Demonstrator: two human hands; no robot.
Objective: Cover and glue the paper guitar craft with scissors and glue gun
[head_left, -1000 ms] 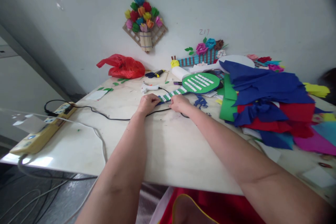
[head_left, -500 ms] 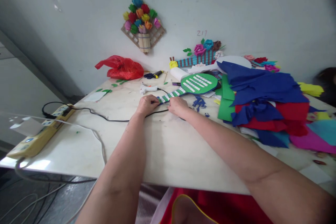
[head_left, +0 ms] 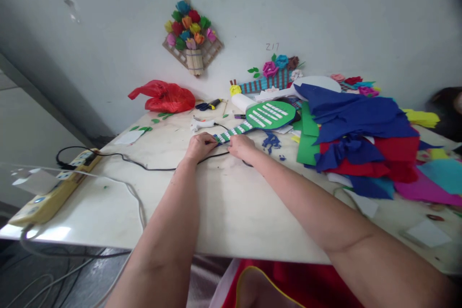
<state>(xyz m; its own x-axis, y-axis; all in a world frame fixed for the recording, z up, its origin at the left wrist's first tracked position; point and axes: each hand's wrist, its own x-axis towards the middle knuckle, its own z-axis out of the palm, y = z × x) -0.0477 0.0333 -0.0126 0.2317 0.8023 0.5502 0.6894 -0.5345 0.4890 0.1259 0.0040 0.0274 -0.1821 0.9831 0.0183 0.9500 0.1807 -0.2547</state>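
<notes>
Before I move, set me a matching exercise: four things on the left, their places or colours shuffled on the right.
1. Left hand
2. Glue gun
3. Plastic bag
4. Power strip

A. Red, near the wall
B. Yellowish, near the table's left side
C. At the green paddle shape's narrow end
D. White, with a black cord

Pairs: 1-C, 2-D, 3-A, 4-B

We can't see the green cutout's point(head_left: 271, 114) narrow tip; the left hand point(head_left: 201, 147) covers it. Right hand's point(head_left: 241, 147) fingertips are mostly hidden, grip unclear to us. Black cable point(head_left: 147, 169) drops out of view behind that hand. Blue paper point(head_left: 355, 110) hides part of the pile below. Person point(head_left: 445, 113) at right: cut off, blurred. Both forearms run out of frame.
</notes>
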